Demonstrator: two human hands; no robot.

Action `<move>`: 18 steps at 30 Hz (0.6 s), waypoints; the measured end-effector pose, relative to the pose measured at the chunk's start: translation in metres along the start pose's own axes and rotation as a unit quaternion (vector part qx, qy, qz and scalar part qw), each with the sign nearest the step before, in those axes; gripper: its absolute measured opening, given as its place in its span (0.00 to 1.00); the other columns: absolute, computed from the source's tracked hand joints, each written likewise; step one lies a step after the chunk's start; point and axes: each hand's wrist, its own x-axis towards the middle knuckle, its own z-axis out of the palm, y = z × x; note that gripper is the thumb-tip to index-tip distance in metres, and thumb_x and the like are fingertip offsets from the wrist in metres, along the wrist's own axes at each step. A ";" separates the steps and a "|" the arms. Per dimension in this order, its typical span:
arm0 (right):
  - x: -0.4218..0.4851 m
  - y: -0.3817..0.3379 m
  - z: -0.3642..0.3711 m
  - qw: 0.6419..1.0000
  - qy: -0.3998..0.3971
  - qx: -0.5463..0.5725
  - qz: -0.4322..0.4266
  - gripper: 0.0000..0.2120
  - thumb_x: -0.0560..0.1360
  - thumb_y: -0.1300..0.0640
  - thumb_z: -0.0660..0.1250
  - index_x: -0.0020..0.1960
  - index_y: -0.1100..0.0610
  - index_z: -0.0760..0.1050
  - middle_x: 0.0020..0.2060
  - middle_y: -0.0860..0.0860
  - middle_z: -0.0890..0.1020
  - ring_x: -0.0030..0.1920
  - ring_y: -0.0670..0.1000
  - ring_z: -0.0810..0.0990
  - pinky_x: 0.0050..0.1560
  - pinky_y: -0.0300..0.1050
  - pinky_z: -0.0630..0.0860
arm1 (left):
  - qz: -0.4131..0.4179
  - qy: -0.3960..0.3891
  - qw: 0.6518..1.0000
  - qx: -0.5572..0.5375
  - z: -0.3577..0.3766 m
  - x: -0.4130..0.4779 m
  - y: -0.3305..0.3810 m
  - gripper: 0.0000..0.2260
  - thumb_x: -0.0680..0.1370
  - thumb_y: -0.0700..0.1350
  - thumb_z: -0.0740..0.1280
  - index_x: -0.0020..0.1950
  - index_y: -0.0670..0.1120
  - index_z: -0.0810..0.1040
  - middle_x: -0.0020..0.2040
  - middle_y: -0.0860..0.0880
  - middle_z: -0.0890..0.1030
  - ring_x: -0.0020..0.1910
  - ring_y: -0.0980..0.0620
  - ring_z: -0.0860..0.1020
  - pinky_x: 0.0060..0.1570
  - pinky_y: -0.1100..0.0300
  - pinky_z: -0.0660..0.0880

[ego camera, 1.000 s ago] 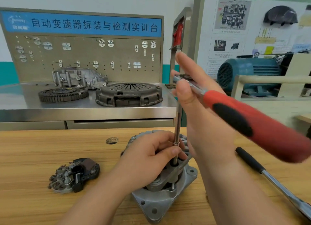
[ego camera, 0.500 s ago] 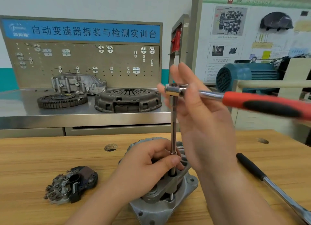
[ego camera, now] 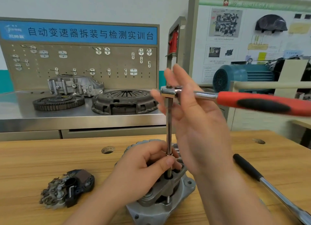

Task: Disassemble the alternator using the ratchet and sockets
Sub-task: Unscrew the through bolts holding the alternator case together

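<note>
I saw the alternator (ego camera: 159, 211) standing at the near edge of the wooden surface (ego camera: 42, 157), with the left hand (ego camera: 143, 166) pinching the upright extension bar (ego camera: 168, 124) low down, just above it. The right hand (ego camera: 198, 124) had its fingers spread and straight beside the head of the ratchet (ego camera: 252, 102), whose red handle reached level to the right. Bare wood lay open on the left around a removed dark part (ego camera: 67, 186), and a long-handled tool (ego camera: 269, 186) lay near on the right.

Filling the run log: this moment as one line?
left hand pinches extension bar on alternator | right hand open, touching ratchet | loose part on bench
</note>
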 end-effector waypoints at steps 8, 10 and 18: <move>0.000 -0.003 0.001 0.999 0.017 0.021 0.029 0.19 0.73 0.41 0.61 0.59 0.49 0.76 0.54 0.47 0.85 0.53 0.53 0.85 0.56 0.45 0.80 | 0.003 -0.042 0.999 -0.014 -0.002 0.002 -0.004 0.11 0.76 0.46 0.62 0.55 0.50 0.80 0.49 0.54 0.86 0.53 0.58 0.82 0.55 0.63 0.74; -0.002 -0.002 0.000 0.988 0.030 -0.126 -0.088 0.13 0.76 0.45 0.65 0.59 0.43 0.77 0.57 0.43 0.83 0.59 0.46 0.81 0.62 0.44 0.75 | -0.004 -0.043 0.998 -0.036 -0.006 0.002 -0.006 0.11 0.74 0.45 0.63 0.54 0.46 0.81 0.48 0.52 0.86 0.51 0.57 0.83 0.52 0.66 0.74; 0.000 0.001 0.001 0.992 -0.016 0.091 0.082 0.22 0.73 0.40 0.59 0.62 0.49 0.75 0.54 0.49 0.85 0.52 0.54 0.85 0.57 0.45 0.80 | 0.025 -0.052 0.997 -0.050 -0.010 0.001 -0.002 0.12 0.77 0.48 0.64 0.58 0.49 0.81 0.48 0.47 0.86 0.50 0.54 0.83 0.53 0.60 0.77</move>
